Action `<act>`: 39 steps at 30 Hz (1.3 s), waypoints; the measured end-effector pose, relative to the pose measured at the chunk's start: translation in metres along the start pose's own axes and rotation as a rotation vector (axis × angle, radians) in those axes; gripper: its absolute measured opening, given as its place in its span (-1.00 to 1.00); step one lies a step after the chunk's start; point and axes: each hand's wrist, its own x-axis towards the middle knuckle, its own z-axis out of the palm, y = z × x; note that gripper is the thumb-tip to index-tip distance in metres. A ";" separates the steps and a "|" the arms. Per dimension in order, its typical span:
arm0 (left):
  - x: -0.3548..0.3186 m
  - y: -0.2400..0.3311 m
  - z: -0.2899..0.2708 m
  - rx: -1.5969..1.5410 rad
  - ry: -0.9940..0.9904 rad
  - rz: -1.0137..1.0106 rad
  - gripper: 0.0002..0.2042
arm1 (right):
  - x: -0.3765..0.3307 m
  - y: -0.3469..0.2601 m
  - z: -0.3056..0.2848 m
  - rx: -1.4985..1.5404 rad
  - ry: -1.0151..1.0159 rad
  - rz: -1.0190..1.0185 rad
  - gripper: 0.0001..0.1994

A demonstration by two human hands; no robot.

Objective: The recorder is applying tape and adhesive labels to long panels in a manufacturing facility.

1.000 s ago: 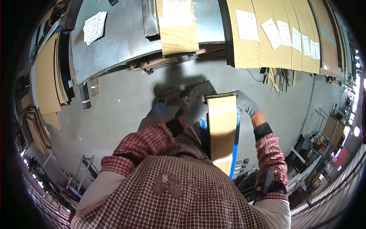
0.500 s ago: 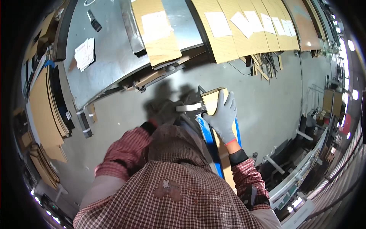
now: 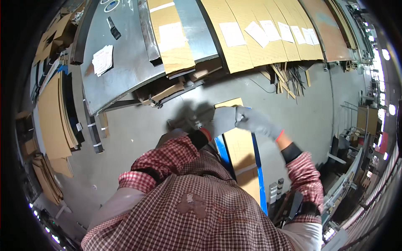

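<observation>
**shopfloor_dan:** Both gloved hands meet over the top end of that long cardboard panel [image 3: 240,146] with the blue edge strips [image 3: 256,163]. The left hand [image 3: 222,120] looks curled over the panel's upper edge, and the right hand [image 3: 256,122] sits closed right against it, fingers wrapped toward the same spot. Can't tell if either one is pinching the board itself or something small between them; the gloves hide it.

**pallet_rat:** The panel runs from the person's waist out toward the grey metal table [image 3: 130,62], leaning or lying over the concrete floor [image 3: 138,134]. Hard to say which with the fisheye bend.

**shopfloor_dan:** My worry is that both grips are bunched at one end. A long thin board held that way probably wants to swing or fold in the middle, and the lower end is hidden behind the checked shirt [image 3: 197,209], so the person can't watch it.

**pallet_rat:** Also the loose cardboard strips [image 3: 289,79] on the floor and the scraps under the table edge [image 3: 167,92]. Step forward without looking and a foot could catch one. The far end could also clip the sheets hanging off the table.

**shopfloor_dan:** And the blue strips may slide off if they're only pushed on. Can't confirm that from here, though.
</observation>
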 end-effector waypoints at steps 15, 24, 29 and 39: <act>0.009 0.028 -0.034 0.477 0.049 -0.214 -0.72 | -0.006 0.212 -0.059 -0.395 0.297 0.575 -0.74; -0.022 0.056 -0.067 -0.643 0.185 -0.522 -0.38 | -0.099 0.080 0.044 0.714 0.177 0.155 -0.42; 0.066 0.158 -0.288 -0.919 0.261 0.060 -0.43 | -0.175 0.055 0.125 0.961 0.038 0.217 0.02; -0.039 0.047 -0.334 -0.328 0.532 -0.149 -0.48 | 0.130 -0.078 -0.034 0.703 0.594 -0.354 -0.57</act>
